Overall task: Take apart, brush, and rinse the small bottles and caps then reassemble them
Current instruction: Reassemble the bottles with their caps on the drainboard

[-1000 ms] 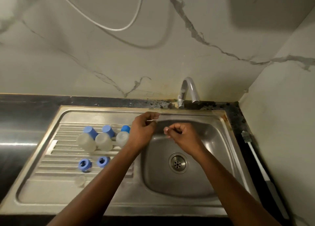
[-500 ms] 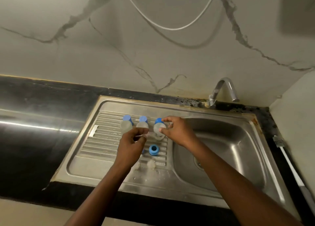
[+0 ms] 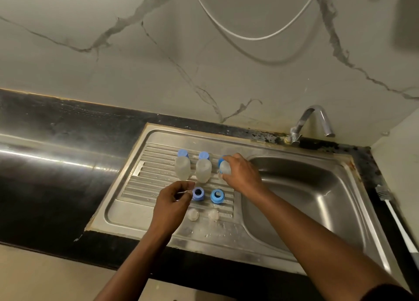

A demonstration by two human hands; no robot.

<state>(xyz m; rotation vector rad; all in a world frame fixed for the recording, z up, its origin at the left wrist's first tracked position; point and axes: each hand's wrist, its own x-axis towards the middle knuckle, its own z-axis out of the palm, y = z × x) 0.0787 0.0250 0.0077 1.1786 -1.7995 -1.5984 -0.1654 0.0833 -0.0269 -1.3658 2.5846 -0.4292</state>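
Your right hand [image 3: 243, 176] is curled over the rightmost bottle [image 3: 225, 167] of the far row on the steel drainboard [image 3: 136, 187]. Fingers and thumb grip its translucent body, and its blue cap shows just left of your fingers. Whether that bottle is lifted or rests on the ribs cannot be told.

Your left hand [image 3: 171, 202] is closed, thumb and forefinger pinching a thin pale stick [image 3: 184, 191]; what the stick is cannot be told. Its tip sits just beside the left blue cap ring [image 3: 198, 194]. The right blue cap ring [image 3: 217, 196] sits just to the right of that one, and the two are apart.

Nearer to you lie the left clear plug [image 3: 192, 215] and the right clear plug [image 3: 213, 215], one near each ring.

In the far row, the left bottle [image 3: 182, 168] and the middle bottle [image 3: 203, 171] are capped in blue, close together but not touching. Whether they stand or lie cannot be told.

The sink basin [image 3: 294, 198] lies to the right, with the tap [image 3: 315, 119] at its far edge. A white-handled brush [image 3: 394, 219] lies on the black counter [image 3: 56, 164] at the far right.
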